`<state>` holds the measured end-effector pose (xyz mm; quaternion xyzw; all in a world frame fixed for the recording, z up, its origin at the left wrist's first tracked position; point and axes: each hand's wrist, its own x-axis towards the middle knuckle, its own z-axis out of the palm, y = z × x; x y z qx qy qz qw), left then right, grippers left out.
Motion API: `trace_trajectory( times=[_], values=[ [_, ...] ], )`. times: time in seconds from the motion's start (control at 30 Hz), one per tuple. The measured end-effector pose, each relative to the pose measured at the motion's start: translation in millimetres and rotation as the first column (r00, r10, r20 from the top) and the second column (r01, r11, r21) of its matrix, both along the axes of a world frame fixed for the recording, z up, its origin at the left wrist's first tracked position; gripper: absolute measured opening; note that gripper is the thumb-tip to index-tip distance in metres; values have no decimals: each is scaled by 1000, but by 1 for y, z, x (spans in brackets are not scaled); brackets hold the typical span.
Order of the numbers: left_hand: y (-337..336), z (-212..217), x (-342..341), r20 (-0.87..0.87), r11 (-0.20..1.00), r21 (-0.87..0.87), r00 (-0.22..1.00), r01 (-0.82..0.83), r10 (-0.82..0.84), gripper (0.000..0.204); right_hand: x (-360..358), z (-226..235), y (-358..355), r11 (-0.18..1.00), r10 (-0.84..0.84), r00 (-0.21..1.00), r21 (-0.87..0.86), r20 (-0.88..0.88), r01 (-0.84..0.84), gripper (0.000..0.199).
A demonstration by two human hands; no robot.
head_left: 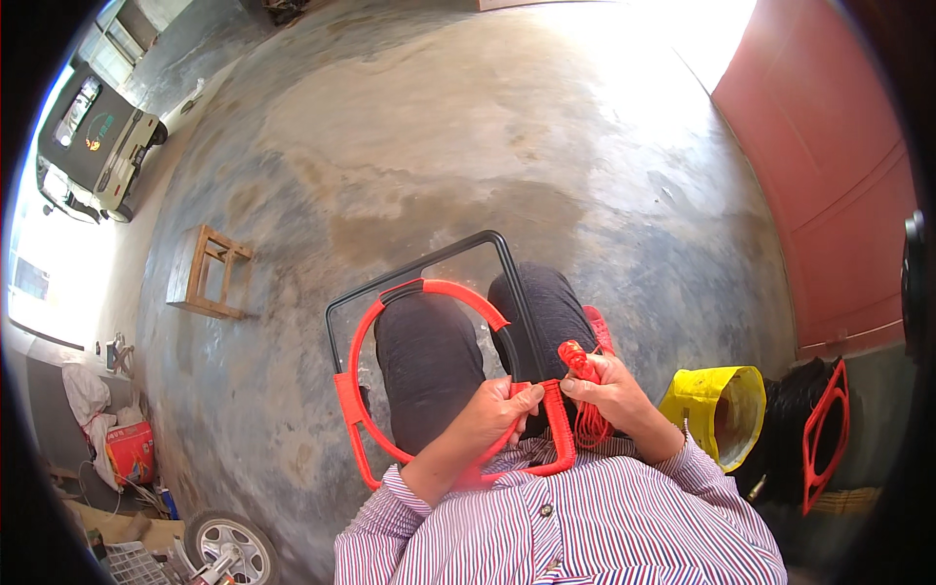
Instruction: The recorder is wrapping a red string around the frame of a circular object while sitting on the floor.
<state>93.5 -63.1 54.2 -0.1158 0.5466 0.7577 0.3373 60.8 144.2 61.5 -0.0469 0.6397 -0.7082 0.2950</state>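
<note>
A black tubular frame (514, 268) with rounded corners lies across my lap, and its near and left sides are covered in red. Inside it sits a ring wrapped mostly in red (453, 287), with a dark stretch bare on its right. My left hand (502, 409) is closed on the frame's right side, thumb pressed beside the tightly wound red cord (560, 429). Close by on the right, my right hand (612, 392) grips a bundle of red cord (579, 361), its thumb and fingertips at the frame. Loose loops of cord (591, 427) hang below that hand.
To my right stand a yellow bucket-like container (694, 395), black material (788, 409) and another red-wrapped frame (817, 444). A wooden stool (210, 273) is at left, with a wheel (232, 551) near the lower edge. A three-wheeled vehicle (97, 136) is farther off; a red door (829, 175) bounds the right.
</note>
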Motion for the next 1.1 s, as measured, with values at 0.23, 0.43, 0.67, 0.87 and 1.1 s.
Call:
trace_trajectory(
  times=[0.23, 0.43, 0.67, 0.87, 1.1],
  values=[
    [-3, -5, -5, 66, 997, 70, 997, 44, -49, 35, 0, 5, -1, 1000, -11, 1000, 6, 10, 11, 17],
    [-5, -1, -9, 94, 991, 112, 992, 71, -82, 37, 2, 4, -2, 1000, -8, 1000, 22, -29, 8, 16],
    [-8, 4, -5, 147, 994, 62, 984, 93, -101, 34, 8, -3, 1, 998, 54, 998, -12, -30, -55, 9],
    [-5, 8, -9, 80, 993, 33, 991, 109, -112, 34, -2, -2, 8, 997, -25, 1000, 70, 19, 24, 10],
    [1, 11, -9, 69, 990, 123, 996, -68, 60, 21, -16, 0, 13, 998, -61, 998, 0, 31, 61, 12]
  ],
)
